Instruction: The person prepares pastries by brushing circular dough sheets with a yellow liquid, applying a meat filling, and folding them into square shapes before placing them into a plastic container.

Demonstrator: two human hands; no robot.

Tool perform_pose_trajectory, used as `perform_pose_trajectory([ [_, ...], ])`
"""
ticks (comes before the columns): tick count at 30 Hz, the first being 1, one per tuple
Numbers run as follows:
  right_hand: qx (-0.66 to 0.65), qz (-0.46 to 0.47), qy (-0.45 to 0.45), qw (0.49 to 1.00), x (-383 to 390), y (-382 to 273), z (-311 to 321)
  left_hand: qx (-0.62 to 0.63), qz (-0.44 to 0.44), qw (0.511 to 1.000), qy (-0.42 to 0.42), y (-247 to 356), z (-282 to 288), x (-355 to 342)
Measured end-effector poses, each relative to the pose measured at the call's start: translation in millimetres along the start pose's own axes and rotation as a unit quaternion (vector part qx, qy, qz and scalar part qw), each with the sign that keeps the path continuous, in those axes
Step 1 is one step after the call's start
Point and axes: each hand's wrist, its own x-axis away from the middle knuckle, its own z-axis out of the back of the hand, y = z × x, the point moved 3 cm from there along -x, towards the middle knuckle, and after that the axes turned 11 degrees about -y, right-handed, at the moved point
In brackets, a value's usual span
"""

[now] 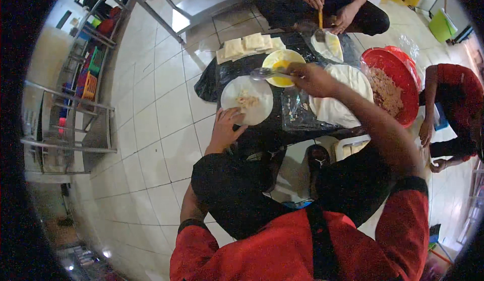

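A round white dough wrapper [232,92] lies at the left of a low black-covered table, with a small heap of pale filling [248,100] on it. My left hand [229,125] rests its fingers on the wrapper's near edge, thumb apart. My right hand [311,78] is closed round the handle of a metal spoon [262,73]. The spoon's bowl hangs between the wrapper and a pale bowl [265,61] of yellow liquid. Right of my right hand is a pile of white wrappers [335,104], partly hidden by my forearm.
Folded square parcels [247,45] are stacked at the table's far left. A red basin [412,110] of brown mince stands at the right. Across the table, a co-worker's hands [345,17] work an orange-handled tool [320,6] over another wrapper [330,46]. Another person [456,94] is at right.
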Motion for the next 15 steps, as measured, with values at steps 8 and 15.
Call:
perform_pose_trajectory([
  [8, -0.274, -0.173, 0.223, 0.919, 217, 93, 131, -0.017, -0.072, 0.993, 0.09, -6, -6, -11],
  [15, 0.076, -0.503, 0.253, 0.823, 384, 297, 79, -0.063, -0.091, 0.992, 0.066, 14, -5, -32],
])
